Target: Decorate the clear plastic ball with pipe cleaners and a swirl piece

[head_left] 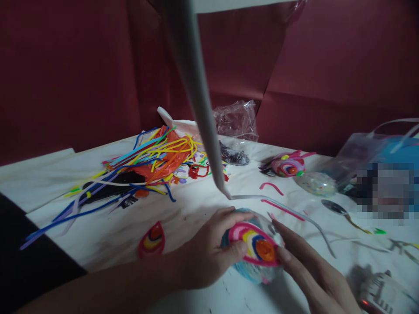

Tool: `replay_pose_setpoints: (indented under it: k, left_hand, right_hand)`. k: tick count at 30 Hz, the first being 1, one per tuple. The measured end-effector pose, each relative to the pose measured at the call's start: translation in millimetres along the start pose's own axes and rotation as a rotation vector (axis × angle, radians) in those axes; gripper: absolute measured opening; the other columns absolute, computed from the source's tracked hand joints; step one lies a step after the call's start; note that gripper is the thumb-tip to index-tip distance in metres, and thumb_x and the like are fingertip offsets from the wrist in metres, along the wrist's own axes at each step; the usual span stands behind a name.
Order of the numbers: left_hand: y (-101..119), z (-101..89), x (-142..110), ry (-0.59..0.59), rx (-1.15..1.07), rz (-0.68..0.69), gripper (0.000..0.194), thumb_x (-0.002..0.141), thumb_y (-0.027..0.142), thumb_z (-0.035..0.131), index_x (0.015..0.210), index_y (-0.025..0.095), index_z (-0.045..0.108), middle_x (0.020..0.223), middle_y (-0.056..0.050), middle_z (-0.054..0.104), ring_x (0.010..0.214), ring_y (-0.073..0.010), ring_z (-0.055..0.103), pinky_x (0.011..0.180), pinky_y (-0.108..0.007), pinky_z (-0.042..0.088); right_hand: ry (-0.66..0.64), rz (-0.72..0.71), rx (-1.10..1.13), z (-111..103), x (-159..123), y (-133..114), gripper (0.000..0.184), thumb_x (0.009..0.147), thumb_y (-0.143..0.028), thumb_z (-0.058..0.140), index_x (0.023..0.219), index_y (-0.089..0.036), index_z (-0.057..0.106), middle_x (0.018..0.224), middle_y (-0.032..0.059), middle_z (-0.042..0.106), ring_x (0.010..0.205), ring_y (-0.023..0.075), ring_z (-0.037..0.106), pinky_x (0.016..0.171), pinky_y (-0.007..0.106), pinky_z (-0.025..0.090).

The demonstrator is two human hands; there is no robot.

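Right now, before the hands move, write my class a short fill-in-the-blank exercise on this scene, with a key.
The left hand grips the clear ball, whose pink-rimmed piece has a round ____ spot.
As pictured, the loose teardrop piece lies to the ball's ____.
The short curved strip beyond the ball is coloured ____.
Missing words: orange; left; pink.

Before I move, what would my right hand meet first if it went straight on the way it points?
The clear rounded object with the pink-edged eye shape: your right hand seems to be touching it. Your left hand lies beyond, though depth is hard to judge.
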State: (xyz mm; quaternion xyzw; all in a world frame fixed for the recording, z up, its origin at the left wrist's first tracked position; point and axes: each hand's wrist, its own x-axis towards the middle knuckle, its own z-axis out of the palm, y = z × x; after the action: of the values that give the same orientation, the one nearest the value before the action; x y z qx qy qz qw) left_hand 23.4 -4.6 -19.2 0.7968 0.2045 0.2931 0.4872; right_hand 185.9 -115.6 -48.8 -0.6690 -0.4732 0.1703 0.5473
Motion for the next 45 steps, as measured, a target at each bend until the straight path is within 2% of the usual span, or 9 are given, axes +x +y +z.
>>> replay_pose_setpoints:
  k: [5, 8, 11, 15, 19, 26, 35, 39, 45]
  left_hand:
    - [1, -2.0, 0, -0.01, -0.088, -0.001, 0.043, 0.077, 0.024, 0.057, 0.119, 0.019, 0.055, 0.127, -0.008, 0.052, 0.116, -0.0237, 0.047, 0.099, -0.033, 0.037]
    - [-1, -3.4, 0, -0.019, -0.187, -0.02, 0.037, 0.079, 0.031, 0.056, 0.115, 0.02, 0.059, 0.126, -0.008, 0.053, 0.114, -0.0234, 0.049, 0.096, -0.032, 0.038]
    - [-5, -3.2, 2, 0.004, -0.279, -0.078, 0.031, 0.082, 0.036, 0.051, 0.104, 0.018, 0.063, 0.119, -0.008, 0.057, 0.113, -0.0239, 0.05, 0.093, -0.032, 0.039]
    - [-9, -0.9, 4, 0.061, -0.404, -0.179, 0.019, 0.078, 0.032, 0.056, 0.086, 0.015, 0.061, 0.109, -0.008, 0.062, 0.108, -0.024, 0.053, 0.085, -0.031, 0.042]
    - [-10, 0.5, 6, 0.119, -0.481, -0.223, 0.016, 0.069, 0.029, 0.063, 0.073, 0.015, 0.056, 0.116, -0.008, 0.058, 0.106, -0.0239, 0.054, 0.087, -0.031, 0.04]
    - [-10, -1.5, 8, 0.094, -0.438, -0.22, 0.014, 0.069, 0.028, 0.061, 0.072, 0.015, 0.056, 0.1, -0.006, 0.064, 0.103, -0.0238, 0.055, 0.084, -0.031, 0.04]
    - [-8, -1.3, 9, 0.096, -0.401, -0.196, 0.014, 0.068, 0.028, 0.06, 0.07, 0.015, 0.055, 0.101, -0.009, 0.062, 0.103, -0.0251, 0.055, 0.088, -0.033, 0.039]
    - [-8, -2.3, 8, 0.123, -0.392, -0.209, 0.017, 0.065, 0.029, 0.062, 0.07, 0.016, 0.054, 0.114, -0.011, 0.058, 0.107, -0.0257, 0.053, 0.092, -0.034, 0.036]
    - [-9, -3.8, 9, 0.119, -0.335, -0.198, 0.018, 0.066, 0.032, 0.062, 0.069, 0.016, 0.053, 0.112, -0.01, 0.06, 0.109, -0.0264, 0.051, 0.093, -0.035, 0.035]
  right_hand:
    - [-0.118, -0.015, 0.104, -5, 6, 6, 0.053, 0.085, -0.048, 0.071, 0.125, -0.016, 0.058, 0.119, 0.0061, 0.045, 0.112, 0.0325, 0.036, 0.078, 0.027, 0.052]
    - [-0.13, -0.012, 0.113, -8, 8, 8, 0.051, 0.085, -0.046, 0.072, 0.125, -0.018, 0.058, 0.119, 0.0052, 0.045, 0.111, 0.0333, 0.036, 0.077, 0.027, 0.052]
    - [-0.108, -0.007, 0.116, -7, 7, 8, 0.05, 0.086, -0.048, 0.07, 0.125, -0.019, 0.058, 0.12, 0.0035, 0.045, 0.112, 0.0318, 0.036, 0.076, 0.024, 0.052]
    - [-0.121, 0.002, 0.105, -6, 6, 9, 0.05, 0.088, -0.049, 0.067, 0.127, -0.02, 0.055, 0.121, 0.0022, 0.044, 0.113, 0.0291, 0.036, 0.077, 0.021, 0.052]
    - [-0.125, 0.004, 0.084, -5, 6, 10, 0.053, 0.088, -0.05, 0.067, 0.127, -0.018, 0.055, 0.121, 0.0033, 0.043, 0.114, 0.0294, 0.035, 0.078, 0.023, 0.052]
    - [-0.072, 0.006, 0.106, -2, 5, 5, 0.054, 0.086, -0.053, 0.067, 0.125, -0.016, 0.057, 0.121, 0.0055, 0.044, 0.114, 0.0314, 0.034, 0.078, 0.025, 0.052]
    - [-0.078, -0.006, 0.11, -1, 3, 3, 0.056, 0.085, -0.051, 0.068, 0.125, -0.014, 0.057, 0.121, 0.0062, 0.044, 0.114, 0.0302, 0.034, 0.078, 0.022, 0.052]
    - [-0.053, 0.028, 0.102, 2, 3, 1, 0.057, 0.086, -0.055, 0.065, 0.125, -0.014, 0.056, 0.12, 0.0059, 0.044, 0.114, 0.0291, 0.035, 0.079, 0.021, 0.051]
    - [-0.143, 0.02, 0.131, -2, 6, 8, 0.057, 0.087, -0.051, 0.068, 0.128, -0.015, 0.051, 0.123, 0.0073, 0.042, 0.115, 0.0284, 0.034, 0.082, 0.022, 0.049]
